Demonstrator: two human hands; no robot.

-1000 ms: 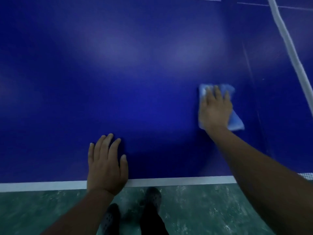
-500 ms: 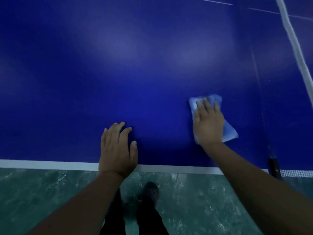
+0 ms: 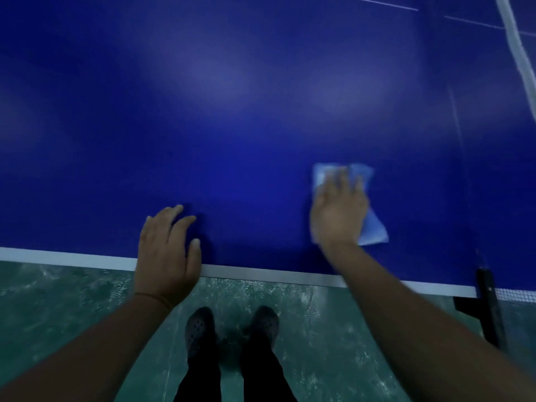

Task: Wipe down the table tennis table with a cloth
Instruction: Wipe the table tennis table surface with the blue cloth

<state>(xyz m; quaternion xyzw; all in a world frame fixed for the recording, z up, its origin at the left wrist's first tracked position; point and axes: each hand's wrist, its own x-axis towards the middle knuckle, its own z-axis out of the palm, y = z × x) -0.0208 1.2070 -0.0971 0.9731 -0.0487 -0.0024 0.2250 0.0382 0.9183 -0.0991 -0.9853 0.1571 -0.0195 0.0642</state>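
While the left hand lies flat on the blue worktop at its white edge, the right hand, fingers straight, presses the cloth nearby.

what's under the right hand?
The light blue cloth, pressed flat on the blue table by the right hand. Its far edge and near right corner stick out past the hand; the middle and the table beneath are covered.
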